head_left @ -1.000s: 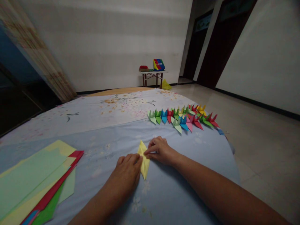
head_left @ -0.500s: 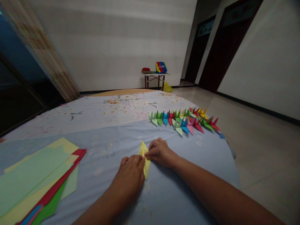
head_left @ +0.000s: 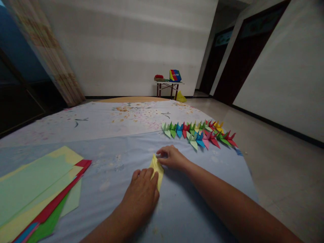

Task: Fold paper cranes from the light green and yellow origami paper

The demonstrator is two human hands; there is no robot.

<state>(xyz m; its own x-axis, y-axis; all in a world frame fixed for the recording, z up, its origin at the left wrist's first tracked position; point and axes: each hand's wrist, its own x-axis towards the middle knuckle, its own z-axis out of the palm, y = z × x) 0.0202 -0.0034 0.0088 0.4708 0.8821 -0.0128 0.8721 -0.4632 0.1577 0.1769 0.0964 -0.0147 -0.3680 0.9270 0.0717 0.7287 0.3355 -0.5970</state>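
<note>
Two hands meet low in the middle of the frame over one small yellow folded paper (head_left: 157, 169), which lies flat on the pale blue cloth (head_left: 182, 202). The left hand (head_left: 143, 195), nearest the bottom edge, rests palm down with its fingers close together and nearly straight, their tips pressing the lower left flank of the paper; that looks like a hold to keep the piece from sliding. Just beyond it, the right hand (head_left: 170, 157) comes in from the lower right, fingers curled and drawn together at the paper's upper point, seemingly pinching or pressing a crease there, though the exact contact under the fingertips is too small to tell.

At the lower left of the frame a fanned stack of coloured sheets (head_left: 35, 192) lies well apart from the hands, green, yellow and red edges showing. Farther up, right of centre, a double row of folded paper figures (head_left: 199, 132) stands in many colours on the cloth. Near the upper middle, against the white wall, a small table (head_left: 168, 87) carries a striped box (head_left: 175, 75).
</note>
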